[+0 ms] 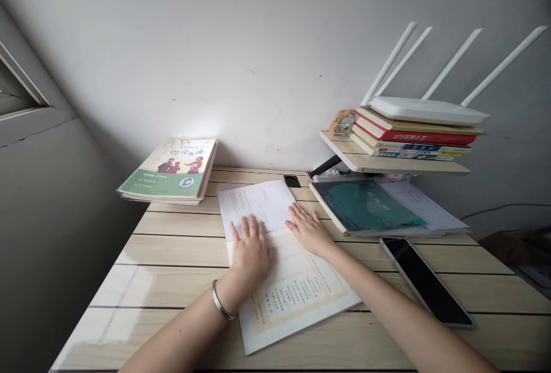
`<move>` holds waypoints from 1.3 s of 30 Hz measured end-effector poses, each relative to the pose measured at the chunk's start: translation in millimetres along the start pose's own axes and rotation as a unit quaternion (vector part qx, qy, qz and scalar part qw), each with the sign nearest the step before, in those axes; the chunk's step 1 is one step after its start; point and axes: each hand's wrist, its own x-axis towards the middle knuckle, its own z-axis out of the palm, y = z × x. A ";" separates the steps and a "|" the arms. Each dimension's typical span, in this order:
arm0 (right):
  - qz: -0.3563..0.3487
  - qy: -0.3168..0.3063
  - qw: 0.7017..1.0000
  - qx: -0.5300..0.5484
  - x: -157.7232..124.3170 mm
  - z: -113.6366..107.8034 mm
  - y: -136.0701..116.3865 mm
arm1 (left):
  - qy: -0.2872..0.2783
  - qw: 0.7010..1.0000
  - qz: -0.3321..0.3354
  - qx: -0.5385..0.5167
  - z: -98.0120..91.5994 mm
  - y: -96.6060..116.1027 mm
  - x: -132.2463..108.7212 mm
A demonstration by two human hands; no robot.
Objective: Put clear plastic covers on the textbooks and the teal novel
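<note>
An open booklet (297, 298) with printed pages lies turned on the wooden table in front of me, one page towards the wall and one towards me. My left hand (251, 249) rests flat on its left side near the fold, fingers spread and pointing at the wall. Across the fold's right end lies my right hand (310, 229), palm down with its fingers stretched out. Neither hand grips anything. A silver bangle (221, 300) circles my left wrist. Both hands cover part of the print.
Left, a stack of booklets (172, 169) sits at the table edge. A dark green folder (365, 205) with papers and a phone (426, 281) lie to the right. Above them, a small raised shelf (400, 163) holds several books (422, 138) under a white router (430, 110).
</note>
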 end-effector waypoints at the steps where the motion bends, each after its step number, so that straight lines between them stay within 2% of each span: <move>1: -0.003 0.002 1.000 0.001 0.3 -1.2 -0.1 | -0.003 1.000 0.023 -0.008 0.1 2.8 3.2; 3: -0.010 0.020 1.000 0.012 4.2 -6.2 -0.9 | -0.015 0.998 0.056 -0.026 1.6 6.5 8.4; 7: 0.018 0.091 0.994 0.054 34.6 -22.2 -0.1 | -0.033 0.998 0.045 -0.030 9.2 6.7 10.9; 9: 0.081 0.087 0.986 0.121 61.2 -29.1 0.5 | -0.032 0.998 0.045 -0.015 11.8 5.8 9.3; 12: 0.184 0.056 0.953 0.235 105.3 -33.5 1.0 | -0.030 0.999 0.044 0.002 9.6 5.6 6.0; 15: 0.230 0.056 0.931 0.277 140.4 -31.4 2.9 | -0.029 0.998 0.046 -0.012 2.8 6.5 3.3; 18: 0.258 0.067 0.908 0.322 158.2 -26.4 6.4 | -0.033 0.998 0.035 -0.031 -3.1 7.7 2.5; 25: 0.237 0.100 0.860 0.440 156.0 -14.2 9.5 | -0.062 0.996 0.015 -0.054 -8.6 9.4 5.4; 30: 0.184 0.121 0.831 0.511 151.8 -26.6 7.3 | -0.046 0.996 0.023 -0.071 -3.4 7.8 4.5; 33: 0.153 0.139 0.810 0.549 144.5 -44.8 9.5 | 0.010 0.997 0.035 -0.075 -2.8 3.3 4.5; 35: 0.140 0.157 0.797 0.566 134.2 -58.7 13.8 | 0.072 0.994 0.011 -0.080 -6.9 -2.5 5.5; 37: 0.128 0.176 0.783 0.582 119.1 -72.9 19.9 | 0.146 0.982 -0.069 -0.104 -13.8 -11.1 6.2; 39: 0.105 0.189 0.766 0.605 99.8 -86.7 26.3 | 0.222 0.951 -0.155 -0.149 -20.4 -21.8 4.8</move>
